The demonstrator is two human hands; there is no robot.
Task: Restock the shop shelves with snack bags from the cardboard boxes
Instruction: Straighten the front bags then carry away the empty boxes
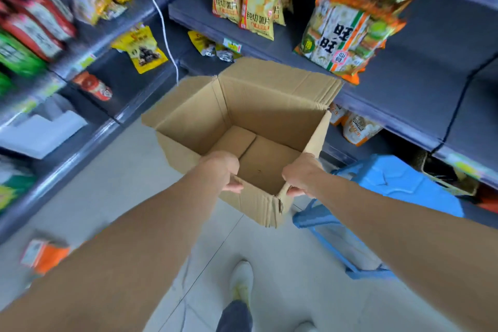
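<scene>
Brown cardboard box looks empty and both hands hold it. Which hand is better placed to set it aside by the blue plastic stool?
Right, probably. The right hand grips the brown cardboard box wall nearest the blue plastic stool; the left hand holds the far side.

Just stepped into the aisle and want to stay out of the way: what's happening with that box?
A person is holding an open cardboard box in front of dark shop shelves, the left hand and right hand each gripping its near rim. The box looks empty; only its bare bottom flaps show. Chip bags and a big orange snack pack already stand on the shelves. A blue plastic stool sits on the floor to the right.
</scene>
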